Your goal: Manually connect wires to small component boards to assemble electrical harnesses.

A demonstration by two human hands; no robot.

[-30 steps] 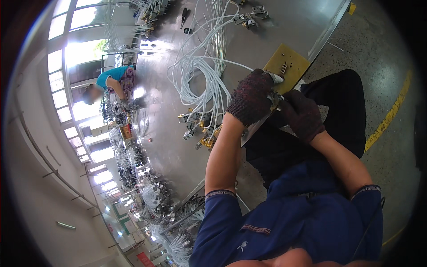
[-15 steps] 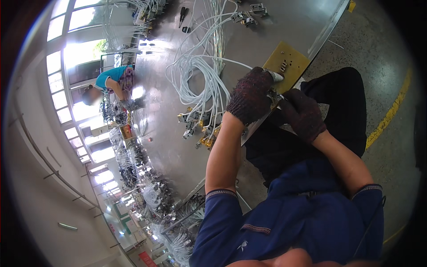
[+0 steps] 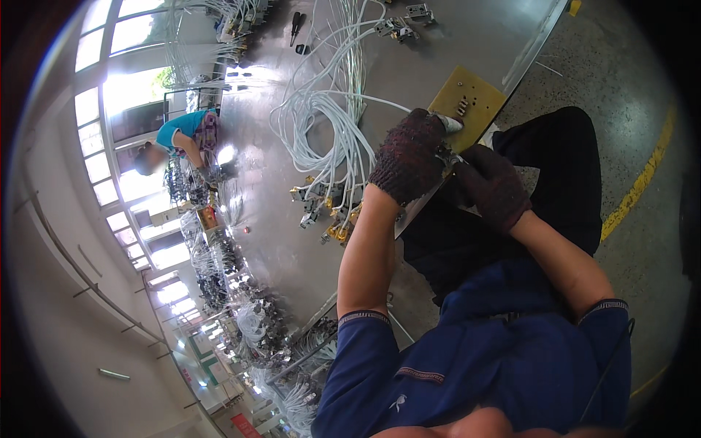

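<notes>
While both gloved hands meet at the table edge, we judge work mid-way: left hand curled over a white cable end by the yellow jig board, right hand fingers closed on sth small, can't tell what. Cable's long axis runs from the hands toward the white cable coil, up-left. Brass-fitted ends lie nearby; whether finished, can't tell.
</notes>
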